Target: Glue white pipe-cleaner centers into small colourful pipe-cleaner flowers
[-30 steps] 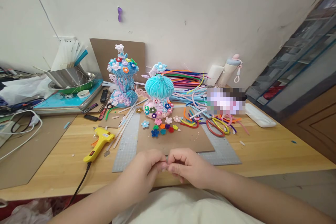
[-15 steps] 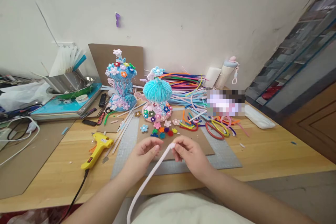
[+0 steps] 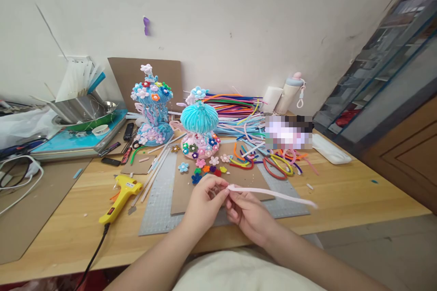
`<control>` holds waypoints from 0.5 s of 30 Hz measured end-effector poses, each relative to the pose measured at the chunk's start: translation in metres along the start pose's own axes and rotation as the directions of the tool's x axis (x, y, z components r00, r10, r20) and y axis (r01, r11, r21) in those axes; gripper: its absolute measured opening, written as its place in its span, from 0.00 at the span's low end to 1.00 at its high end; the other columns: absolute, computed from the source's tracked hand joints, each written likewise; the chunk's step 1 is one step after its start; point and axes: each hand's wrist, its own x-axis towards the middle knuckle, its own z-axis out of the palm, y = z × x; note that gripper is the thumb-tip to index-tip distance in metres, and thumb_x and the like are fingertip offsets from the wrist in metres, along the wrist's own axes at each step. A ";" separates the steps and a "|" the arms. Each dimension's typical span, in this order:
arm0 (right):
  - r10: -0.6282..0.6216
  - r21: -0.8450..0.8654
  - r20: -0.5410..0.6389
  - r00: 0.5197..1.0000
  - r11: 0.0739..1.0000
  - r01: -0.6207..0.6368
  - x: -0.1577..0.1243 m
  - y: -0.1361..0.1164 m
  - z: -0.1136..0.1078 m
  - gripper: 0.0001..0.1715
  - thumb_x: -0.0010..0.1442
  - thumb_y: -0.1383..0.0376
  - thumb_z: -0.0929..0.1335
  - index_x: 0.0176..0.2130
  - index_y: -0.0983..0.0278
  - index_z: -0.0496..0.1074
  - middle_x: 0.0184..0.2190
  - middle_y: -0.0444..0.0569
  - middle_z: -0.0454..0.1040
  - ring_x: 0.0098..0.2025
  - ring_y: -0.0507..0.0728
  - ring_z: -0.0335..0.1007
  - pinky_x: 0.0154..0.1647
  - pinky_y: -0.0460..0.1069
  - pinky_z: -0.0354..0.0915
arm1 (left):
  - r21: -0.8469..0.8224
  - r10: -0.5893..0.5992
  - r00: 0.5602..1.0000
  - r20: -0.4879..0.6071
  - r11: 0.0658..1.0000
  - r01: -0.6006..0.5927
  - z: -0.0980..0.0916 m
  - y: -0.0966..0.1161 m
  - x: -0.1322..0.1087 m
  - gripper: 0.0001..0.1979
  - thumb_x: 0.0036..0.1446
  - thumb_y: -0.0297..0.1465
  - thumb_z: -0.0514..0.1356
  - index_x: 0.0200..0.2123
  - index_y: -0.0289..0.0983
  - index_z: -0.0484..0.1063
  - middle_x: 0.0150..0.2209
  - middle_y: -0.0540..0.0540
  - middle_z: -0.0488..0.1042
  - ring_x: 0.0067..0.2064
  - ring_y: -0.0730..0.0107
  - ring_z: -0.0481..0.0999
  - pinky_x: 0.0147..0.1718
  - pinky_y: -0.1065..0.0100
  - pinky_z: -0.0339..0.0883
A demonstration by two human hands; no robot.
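Note:
A pale pink pipe cleaner (image 3: 276, 194) runs from my fingertips out to the right, its far end free in the air. My left hand (image 3: 206, 200) pinches its near end between thumb and fingers. Touching it there, my right hand (image 3: 247, 213) is closed on the same end from below. The tip is bent or curled, though fingers cover most of it. Just beyond my hands, small pipe-cleaner flowers (image 3: 200, 163) of several colours lie on a cardboard sheet (image 3: 182, 198). Behind them stand a turquoise-topped pipe-cleaner piece (image 3: 200, 118) and a taller blue one (image 3: 153, 100) covered in flowers.
At left a yellow hot glue gun (image 3: 121, 195) rests on the table, its cord trailing off the front edge. A grey cutting mat (image 3: 157, 213) lies under the cardboard. Bundled pipe cleaners (image 3: 235, 109) fill the back. A bottle (image 3: 290, 93) and a white tray (image 3: 331, 149) are at right.
My left hand has come in from the left and closed on the pipe cleaner's end. The long free part has swung from hanging down-left to pointing right.

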 end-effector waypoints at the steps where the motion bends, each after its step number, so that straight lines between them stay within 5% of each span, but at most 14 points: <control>1: -0.009 -0.019 -0.008 1.000 1.000 0.009 -0.001 0.000 -0.002 0.15 0.53 0.58 0.72 0.29 0.66 0.66 0.19 0.39 0.64 0.16 0.43 0.54 0.15 0.40 0.49 | 0.055 0.017 1.000 0.000 0.998 -0.017 -0.001 0.000 -0.001 0.03 0.52 0.27 0.60 0.31 0.37 0.73 0.33 0.48 0.69 0.33 0.71 0.68 0.31 0.71 0.61; 8: -0.177 -0.271 0.061 0.982 0.944 0.187 -0.006 -0.005 -0.011 0.16 0.54 0.59 0.71 0.40 0.63 0.66 0.20 0.38 0.67 0.19 0.46 0.59 0.17 0.40 0.56 | 0.359 0.114 0.992 0.046 0.925 -0.123 -0.006 0.010 -0.012 0.04 0.54 0.25 0.58 0.30 0.38 0.71 0.33 0.49 0.68 0.33 0.71 0.67 0.30 0.71 0.60; 11: -0.161 -0.259 0.036 0.986 0.952 0.165 -0.006 -0.009 -0.010 0.12 0.56 0.58 0.70 0.32 0.65 0.68 0.17 0.39 0.66 0.18 0.46 0.59 0.18 0.41 0.55 | 0.307 0.095 0.995 0.044 0.946 -0.103 -0.005 0.012 -0.013 0.03 0.53 0.25 0.59 0.30 0.38 0.71 0.32 0.49 0.69 0.32 0.71 0.67 0.31 0.71 0.61; 15: -0.045 -0.030 0.061 0.997 0.998 0.047 -0.006 -0.012 -0.007 0.11 0.55 0.60 0.71 0.31 0.65 0.70 0.15 0.39 0.65 0.16 0.45 0.55 0.16 0.40 0.49 | 0.115 0.009 0.999 0.032 0.993 -0.013 -0.006 0.009 -0.011 0.02 0.53 0.28 0.60 0.29 0.37 0.71 0.30 0.49 0.70 0.32 0.70 0.68 0.32 0.70 0.61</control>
